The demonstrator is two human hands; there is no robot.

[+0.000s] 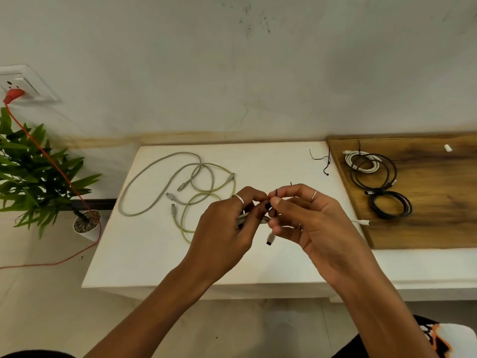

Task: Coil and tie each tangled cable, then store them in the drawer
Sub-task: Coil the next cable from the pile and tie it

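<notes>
White cable [270, 238], bundled, sits between both hands above the tabletop [154, 254], left hand [224, 226] gripping the coil, right hand [307, 218] pinching a black tie [275, 193] over its top.

Counter [144, 254]: matt white, smooth, painted look. Board [426, 223]: dark-streaked wood grain, faint sheen. Loose cables [160, 166]: dull grey and yellow-green sheath, braided look, with pale plastic plugs. Coiled cables [389, 205]: black, slightly glossy plastic sheath; one white coil [361, 164], smooth. Twist ties [325, 161]: thin black wire. Rings on fingers [239, 198]: polished silvery metal. Wall [232, 73]: matt plaster, scuffed. Pot [89, 232]: smooth white, filled with coarse gravel. Leaves [33, 164]: waxy green.
</notes>
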